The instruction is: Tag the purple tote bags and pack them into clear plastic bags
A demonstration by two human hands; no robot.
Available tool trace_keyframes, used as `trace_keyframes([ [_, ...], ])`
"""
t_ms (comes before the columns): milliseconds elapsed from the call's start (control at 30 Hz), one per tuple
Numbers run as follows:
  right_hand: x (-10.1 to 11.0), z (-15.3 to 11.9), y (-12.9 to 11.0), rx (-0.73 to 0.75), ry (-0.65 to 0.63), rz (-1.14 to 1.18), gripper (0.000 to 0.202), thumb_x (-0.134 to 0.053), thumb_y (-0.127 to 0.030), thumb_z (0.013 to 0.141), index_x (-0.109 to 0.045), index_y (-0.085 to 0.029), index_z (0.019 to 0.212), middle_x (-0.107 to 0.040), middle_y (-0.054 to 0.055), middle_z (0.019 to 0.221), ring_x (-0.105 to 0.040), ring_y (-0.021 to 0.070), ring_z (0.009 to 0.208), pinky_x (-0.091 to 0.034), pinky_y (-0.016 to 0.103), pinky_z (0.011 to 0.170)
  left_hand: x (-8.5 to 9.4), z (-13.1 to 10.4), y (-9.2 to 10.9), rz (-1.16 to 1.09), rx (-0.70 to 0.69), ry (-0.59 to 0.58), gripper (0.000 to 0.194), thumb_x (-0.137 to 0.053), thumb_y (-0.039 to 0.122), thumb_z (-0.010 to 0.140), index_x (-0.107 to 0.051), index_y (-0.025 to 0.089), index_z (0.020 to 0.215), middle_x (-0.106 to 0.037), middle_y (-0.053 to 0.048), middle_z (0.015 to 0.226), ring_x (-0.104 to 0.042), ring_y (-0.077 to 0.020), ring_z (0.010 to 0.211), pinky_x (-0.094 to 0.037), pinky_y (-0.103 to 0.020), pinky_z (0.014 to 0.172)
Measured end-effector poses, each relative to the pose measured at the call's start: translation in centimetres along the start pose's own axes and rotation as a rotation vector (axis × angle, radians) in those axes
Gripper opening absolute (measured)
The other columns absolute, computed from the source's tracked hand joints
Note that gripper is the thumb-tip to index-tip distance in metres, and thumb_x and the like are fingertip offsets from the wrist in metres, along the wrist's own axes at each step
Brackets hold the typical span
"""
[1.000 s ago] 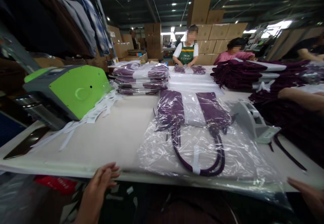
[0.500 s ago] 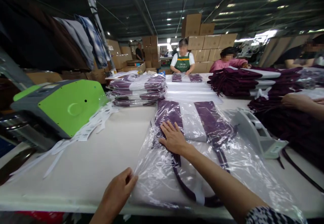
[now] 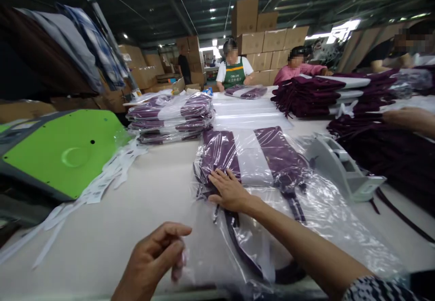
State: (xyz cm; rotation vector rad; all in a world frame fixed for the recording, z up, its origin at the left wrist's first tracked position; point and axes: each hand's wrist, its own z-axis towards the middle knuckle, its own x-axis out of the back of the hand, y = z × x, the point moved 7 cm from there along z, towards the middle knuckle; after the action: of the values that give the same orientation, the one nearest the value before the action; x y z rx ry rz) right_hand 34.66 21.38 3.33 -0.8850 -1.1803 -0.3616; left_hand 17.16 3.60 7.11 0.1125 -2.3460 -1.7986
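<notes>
A folded purple cloth item [image 3: 222,151] with a white band [image 3: 253,158] across it and dark straps lies inside a clear plastic bag [image 3: 333,215] on the table before me. My right hand [image 3: 231,192] rests flat on its left part, fingers stretched over the plastic. Left of the bag's lower end, my left hand [image 3: 156,255] hovers just above the table, index finger extended and the others loosely bent. Nothing shows between its fingers. The bag's lower end lies wrinkled over the straps, close to the table's front edge.
Bagged purple items are stacked [image 3: 170,115] behind on the left. A green and grey machine [image 3: 71,156] with paper labels [image 3: 102,183] stands left. A grey tape dispenser [image 3: 346,165] sits right, beside purple cloth piles [image 3: 309,94]. Co-workers stand across the table; another person's hand [image 3: 408,117] reaches in.
My left hand has come off the bag's lower left edge and its fingers have opened. That edge has shifted inward to the right. My right hand stays on the item; the view has turned slightly.
</notes>
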Motion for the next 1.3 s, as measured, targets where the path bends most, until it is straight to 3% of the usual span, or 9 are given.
trace_keyframes([
  [200, 6.7, -3.6, 2.8, -0.209, 0.157, 0.968, 0.06, -0.04, -0.059, 0.099, -0.054, -0.016, 0.139, -0.058, 0.016, 0.142, -0.057, 0.0274, 0.129, -0.044, 0.048, 0.11, -9.9, 7.5, 7.4, -0.202, -0.094, -0.353, 0.033, -0.08, 0.041, 0.074, -0.07, 0.014, 0.089, -0.069, -0.003, 0.07, -0.064, -0.0134, 0.062, -0.056, -0.026, 0.06],
  [300, 7.9, -6.1, 3.4, -0.264, 0.086, 1.342, 0.065, -0.043, -0.064, 0.096, -0.049, -0.017, 0.141, -0.064, 0.018, 0.132, -0.067, 0.0265, 0.113, -0.055, 0.046, 0.098, -14.1, 12.0, 7.0, -0.266, 0.015, -0.411, 0.026, -0.081, 0.027, 0.074, -0.069, 0.011, 0.089, -0.07, -0.005, 0.077, -0.068, -0.0124, 0.069, -0.059, -0.025, 0.069],
  [433, 6.9, -7.5, 4.5, -0.389, 0.091, 1.306, 0.083, -0.078, -0.044, 0.08, -0.037, -0.02, 0.148, -0.066, 0.015, 0.128, -0.068, 0.0238, 0.108, -0.06, 0.036, 0.082, -17.1, 15.0, 5.0, -0.235, 0.092, -0.441, 0.014, -0.07, 0.015, 0.081, -0.068, 0.008, 0.093, -0.072, -0.008, 0.08, -0.07, -0.0123, 0.071, -0.059, -0.024, 0.072],
  [600, 6.0, -7.4, 5.8, -0.468, 0.256, 1.122, 0.052, -0.076, -0.024, 0.076, -0.057, -0.013, 0.122, -0.067, -0.002, 0.072, -0.063, 0.0126, 0.062, -0.054, 0.027, 0.062, -15.3, 14.9, 6.3, 0.055, -0.134, -0.447, 0.027, -0.065, 0.027, 0.085, -0.068, 0.012, 0.108, -0.073, -0.01, 0.097, -0.07, -0.0178, 0.084, -0.058, -0.033, 0.079],
  [733, 5.7, -7.4, 6.0, -0.425, 0.222, 1.175, 0.024, -0.074, -0.029, 0.076, -0.065, -0.016, 0.094, -0.067, -0.001, 0.072, -0.063, 0.0115, 0.062, -0.052, 0.026, 0.061, -11.0, 14.2, 9.1, 0.535, -0.512, -0.315, 0.045, -0.069, 0.035, 0.082, -0.064, 0.024, 0.125, -0.065, -0.007, 0.128, -0.06, -0.0252, 0.116, -0.047, -0.042, 0.103],
  [800, 5.8, -7.4, 6.0, -0.418, 0.207, 1.21, 0.022, -0.075, -0.029, 0.075, -0.066, -0.016, 0.09, -0.068, 0.0, 0.076, -0.063, 0.0114, 0.065, -0.052, 0.026, 0.063, -9.7, 14.4, 8.6, 0.649, -0.487, -0.371, 0.05, -0.071, 0.037, 0.08, -0.062, 0.027, 0.129, -0.061, -0.005, 0.135, -0.055, -0.0263, 0.124, -0.043, -0.041, 0.106],
  [933, 5.9, -7.0, 5.6, -0.468, 0.181, 1.189, 0.021, -0.073, -0.032, 0.077, -0.065, -0.017, 0.088, -0.067, 0.0, 0.074, -0.064, 0.0125, 0.066, -0.054, 0.027, 0.064, -8.8, 15.4, 6.5, 0.684, -0.365, -0.459, 0.026, -0.066, 0.037, 0.082, -0.072, 0.021, 0.102, -0.071, -0.005, 0.105, -0.065, -0.0222, 0.097, -0.049, -0.033, 0.087],
  [1067, 7.0, -6.5, 5.0, -0.467, 0.255, 0.938, 0.047, -0.081, -0.037, 0.072, -0.063, -0.018, 0.112, -0.07, 0.002, 0.082, -0.066, 0.0156, 0.071, -0.054, 0.029, 0.064, -9.3, 15.6, 6.7, 0.657, -0.453, -0.416, 0.019, -0.065, 0.037, 0.082, -0.067, 0.019, 0.076, -0.067, -0.003, 0.086, -0.061, -0.0181, 0.082, -0.046, -0.029, 0.076],
  [1300, 8.8, -8.4, 2.9, -0.402, 0.364, 0.826, 0.026, -0.07, -0.043, 0.085, -0.068, -0.018, 0.077, -0.067, 0.0, 0.07, -0.06, 0.0133, 0.065, -0.047, 0.025, 0.061, -9.3, 14.3, 7.1, 0.574, -0.379, -0.582, 0.029, -0.069, 0.035, 0.077, -0.064, 0.022, 0.103, -0.071, -0.004, 0.109, -0.064, -0.0228, 0.099, -0.049, -0.035, 0.088],
])
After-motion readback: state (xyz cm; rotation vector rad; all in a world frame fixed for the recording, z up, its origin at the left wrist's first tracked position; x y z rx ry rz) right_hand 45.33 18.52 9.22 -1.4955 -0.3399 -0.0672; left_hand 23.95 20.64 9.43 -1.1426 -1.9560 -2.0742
